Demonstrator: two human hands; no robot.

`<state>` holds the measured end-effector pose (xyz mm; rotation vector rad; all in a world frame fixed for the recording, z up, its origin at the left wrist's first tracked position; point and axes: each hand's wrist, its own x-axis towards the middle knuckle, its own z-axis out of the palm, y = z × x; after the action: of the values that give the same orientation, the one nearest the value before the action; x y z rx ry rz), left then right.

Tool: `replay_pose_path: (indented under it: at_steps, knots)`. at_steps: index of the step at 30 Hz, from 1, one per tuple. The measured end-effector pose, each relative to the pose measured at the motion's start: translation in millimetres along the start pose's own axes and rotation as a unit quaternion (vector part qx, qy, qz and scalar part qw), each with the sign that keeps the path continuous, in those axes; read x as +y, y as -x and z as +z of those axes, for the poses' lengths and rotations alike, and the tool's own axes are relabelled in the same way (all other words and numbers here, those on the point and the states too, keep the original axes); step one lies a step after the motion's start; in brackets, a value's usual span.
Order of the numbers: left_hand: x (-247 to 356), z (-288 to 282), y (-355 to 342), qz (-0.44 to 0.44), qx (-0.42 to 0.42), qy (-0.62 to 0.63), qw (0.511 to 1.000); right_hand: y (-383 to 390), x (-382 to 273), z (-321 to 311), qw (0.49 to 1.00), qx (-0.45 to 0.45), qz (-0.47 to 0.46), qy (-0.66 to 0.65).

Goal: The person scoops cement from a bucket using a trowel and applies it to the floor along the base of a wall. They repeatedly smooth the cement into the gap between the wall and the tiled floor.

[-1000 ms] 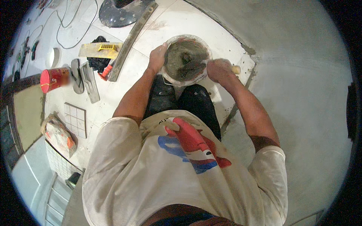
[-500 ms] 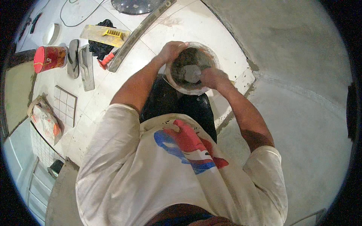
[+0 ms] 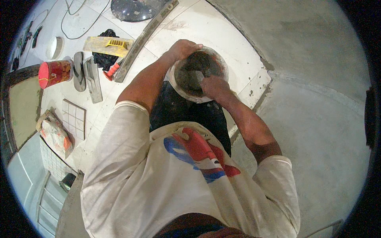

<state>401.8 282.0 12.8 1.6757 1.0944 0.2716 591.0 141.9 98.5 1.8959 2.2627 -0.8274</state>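
A round, pale bucket (image 3: 226, 73) with a smeared rim stands close in front of my knees. Dark grey wet mortar (image 3: 192, 63) lies inside it. My left hand (image 3: 185, 48) grips the bucket's far left rim, fingers closed over the edge. Inside the bucket, my right hand (image 3: 215, 87) is closed around the handle of a trowel, which the fist mostly hides. The grey trowel blade (image 3: 195, 78) shows to the left of the fist, down in the mortar.
On the tiled floor to the left are a yellow float (image 3: 108, 45), a long straightedge (image 3: 145, 41), a red bucket (image 3: 54, 73), a grey sandal (image 3: 79, 71), a metal float (image 3: 93, 81) and a paper bag (image 3: 54, 135). A grey plastered wall (image 3: 293, 31) rises at the right.
My right hand and the trowel have shifted left within the bucket, and the blade looks more covered. The bucket sits slightly further left in view; my left hand still holds its rim.
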Motion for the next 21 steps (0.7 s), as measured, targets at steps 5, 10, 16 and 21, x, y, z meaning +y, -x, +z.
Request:
replay_pose_path:
  at_steps: [5,10,16,21]
  knots:
    - [-36.9,2.0,24.3,0.127,0.154,-0.031,0.979,25.1,-13.5,-64.8,0.976,-0.11,-0.02,0.186]
    - [-6.2,34.3,90.8,0.018,0.21,0.052,0.976,-17.8,14.9,-55.8,0.974,-0.067,-0.051,0.212]
    - [-9.7,33.3,86.1,0.004,0.228,0.047,0.972,-52.2,-7.5,-65.4,0.948,-0.142,-0.098,0.266]
    - [-12.4,10.3,68.7,0.046,0.162,-0.013,0.986,-19.6,14.0,-48.7,0.95,-0.16,-0.062,0.26]
